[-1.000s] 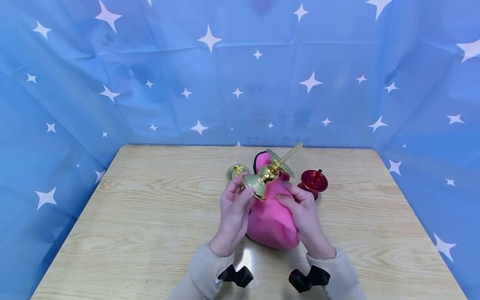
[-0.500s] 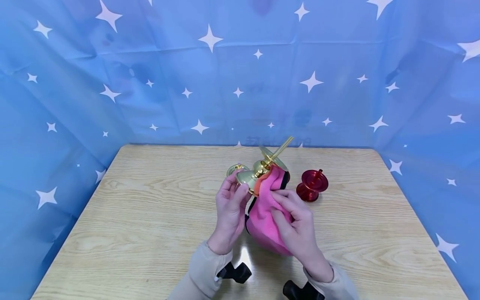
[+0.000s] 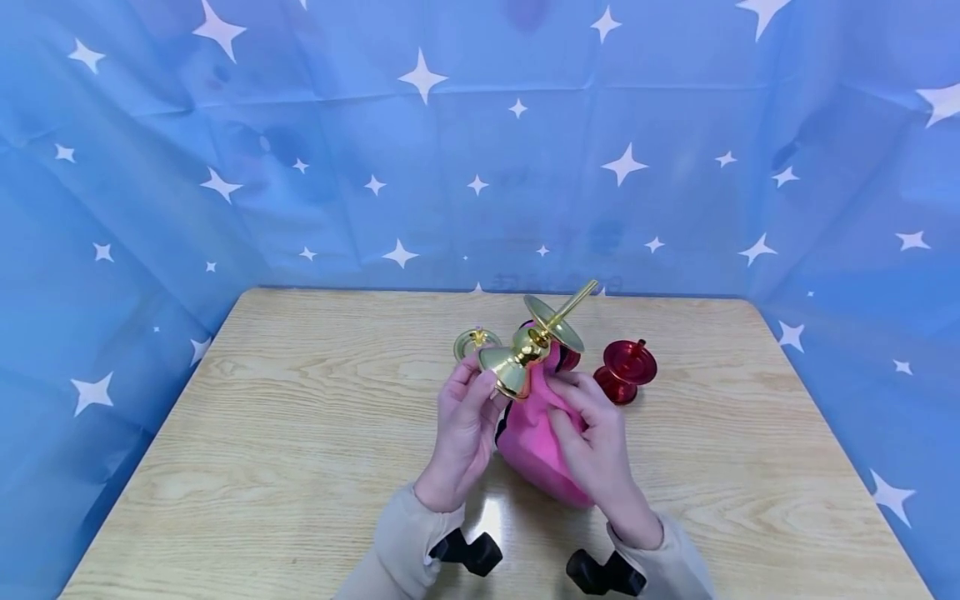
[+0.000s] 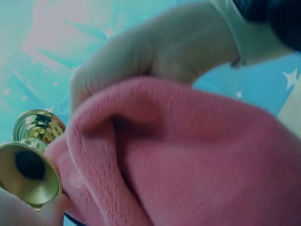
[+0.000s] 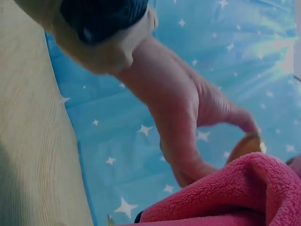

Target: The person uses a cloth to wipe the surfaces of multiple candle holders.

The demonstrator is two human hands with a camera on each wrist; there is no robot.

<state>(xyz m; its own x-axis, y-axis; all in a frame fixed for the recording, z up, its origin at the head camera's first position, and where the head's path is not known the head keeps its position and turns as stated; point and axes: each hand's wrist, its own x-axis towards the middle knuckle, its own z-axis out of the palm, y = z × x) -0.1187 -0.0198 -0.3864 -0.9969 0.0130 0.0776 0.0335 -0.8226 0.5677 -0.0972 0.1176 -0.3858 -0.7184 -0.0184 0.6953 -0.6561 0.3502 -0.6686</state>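
Tilted up to the right, a shiny gold candlestick with a wide drip pan and thin spike is held by its flared base in my left hand. The right wrist view shows the left thumb and fingers pinching that base's rim. My right hand grips a pink fleecy cloth with a black edge, bunched against the candlestick's stem. In the left wrist view the cloth covers the right fingertips, and the hollow of the gold base faces the camera.
A second gold candlestick stands behind the left hand, partly hidden. To the right stands a red candlestick. Another red piece shows partly behind the cloth. A blue star-patterned curtain surrounds the wooden table.
The cloth went up over the candlestick's stem half a second ago and now sits lower, behind it. The candlestick moved left, then slightly back to the right. Both hands keep their holds.
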